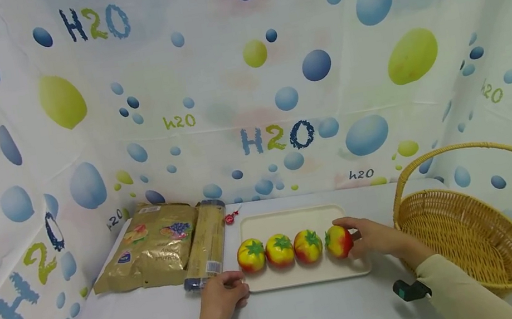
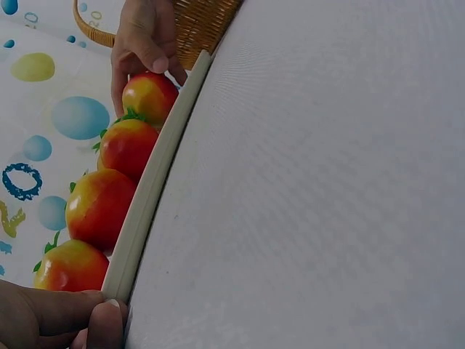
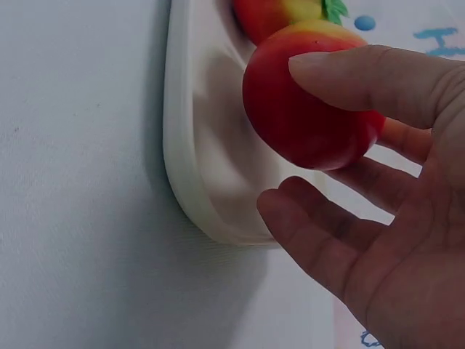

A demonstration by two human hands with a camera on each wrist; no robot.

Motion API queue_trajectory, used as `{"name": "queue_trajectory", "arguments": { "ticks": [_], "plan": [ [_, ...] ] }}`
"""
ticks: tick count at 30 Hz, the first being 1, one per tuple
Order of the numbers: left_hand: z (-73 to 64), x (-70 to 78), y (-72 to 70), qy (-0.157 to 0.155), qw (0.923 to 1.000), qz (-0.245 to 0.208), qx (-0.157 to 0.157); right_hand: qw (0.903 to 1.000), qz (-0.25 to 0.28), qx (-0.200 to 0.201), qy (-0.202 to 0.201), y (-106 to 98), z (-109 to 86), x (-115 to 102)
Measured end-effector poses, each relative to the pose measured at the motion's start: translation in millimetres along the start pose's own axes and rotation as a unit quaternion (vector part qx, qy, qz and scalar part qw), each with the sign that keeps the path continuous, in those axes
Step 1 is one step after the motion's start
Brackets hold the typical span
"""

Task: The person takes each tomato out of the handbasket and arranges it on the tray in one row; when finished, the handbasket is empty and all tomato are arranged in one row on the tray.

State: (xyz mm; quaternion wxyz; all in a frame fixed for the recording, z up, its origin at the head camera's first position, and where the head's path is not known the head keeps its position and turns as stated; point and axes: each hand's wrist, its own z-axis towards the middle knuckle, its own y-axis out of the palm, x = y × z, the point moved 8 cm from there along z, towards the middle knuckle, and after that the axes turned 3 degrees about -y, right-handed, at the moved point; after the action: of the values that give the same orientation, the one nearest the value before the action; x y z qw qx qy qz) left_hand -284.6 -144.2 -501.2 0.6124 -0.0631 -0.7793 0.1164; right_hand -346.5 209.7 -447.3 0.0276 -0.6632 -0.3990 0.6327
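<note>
Several red-and-yellow tomatoes [image 1: 279,250] with green leafy tops stand in a row on a cream rectangular tray [image 1: 291,220]. At the right end of the row, my right hand [image 1: 376,238] holds the last tomato [image 3: 312,131], thumb on one side and fingers behind it; the right wrist view has it tipped over the tray's corner. My left hand [image 1: 221,299] pinches the tray's near left corner, and the left wrist view has thumb and finger at the rim [image 2: 149,196].
A wicker basket [image 1: 447,257] with a tall handle stands right of the tray, beside my right forearm. To the left lie a gold bag [image 1: 154,250] and a long gold packet [image 1: 208,238]. A small red item [image 1: 230,218] sits behind the tray. Printed cloth walls surround the table.
</note>
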Motion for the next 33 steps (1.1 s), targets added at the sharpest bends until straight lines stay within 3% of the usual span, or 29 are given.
{"name": "queue_trajectory", "arguments": {
  "ticks": [33],
  "plan": [
    [-1.7,1.6,-0.8,0.0,1.0,0.005,0.003,0.9999,0.0,0.008,-0.014,5.0,6.1,6.3]
  ]
}}
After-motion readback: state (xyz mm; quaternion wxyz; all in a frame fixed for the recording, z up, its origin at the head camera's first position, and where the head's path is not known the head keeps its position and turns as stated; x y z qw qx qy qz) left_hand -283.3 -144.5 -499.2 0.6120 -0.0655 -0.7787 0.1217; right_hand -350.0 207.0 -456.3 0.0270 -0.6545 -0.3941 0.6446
